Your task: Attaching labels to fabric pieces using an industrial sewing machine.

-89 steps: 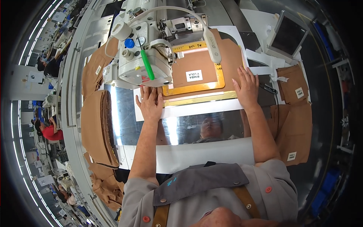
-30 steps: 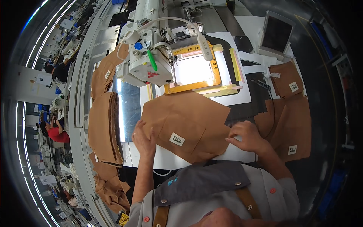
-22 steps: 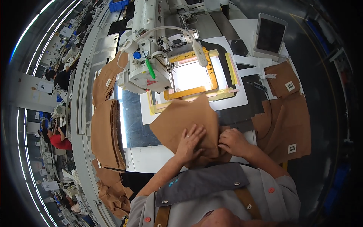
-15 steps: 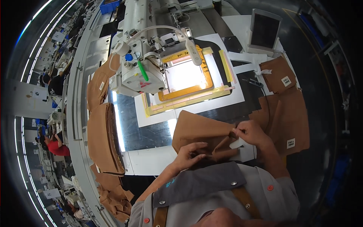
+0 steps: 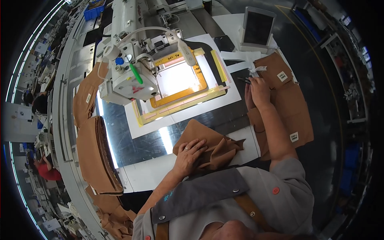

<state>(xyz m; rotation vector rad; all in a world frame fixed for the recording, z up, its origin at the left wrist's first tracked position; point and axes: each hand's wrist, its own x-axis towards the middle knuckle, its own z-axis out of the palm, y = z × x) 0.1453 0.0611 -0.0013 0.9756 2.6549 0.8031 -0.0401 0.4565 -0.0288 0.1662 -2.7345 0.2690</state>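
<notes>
Fingers apart, my left hand [image 5: 189,158] lies on a folded, rumpled brown fabric piece [image 5: 202,134] near the table's front edge. At the right, my right hand [image 5: 258,90] is closed on a slim black hand tool [image 5: 244,79], beside more brown pieces with white labels. Beyond my left hand stands a white sewing machine [image 5: 130,86] with a green-handled tool on its head. Its orange frame [image 5: 178,98], edged with yellow and pink tape strips, surrounds a brightly lit white opening on a white sheet.
Brown stacks lie at left [image 5: 92,156] and right [image 5: 290,114]. A screen [image 5: 258,28] stands at the back right, a blue bin [image 5: 94,10] at the back left. Co-workers [image 5: 48,170] sit along the far left. Shelving runs beside the aisle at right.
The brown piece has come off the frame toward me and been folded over. My right hand has left it, moving up and right to the black tool. The view has turned slightly.
</notes>
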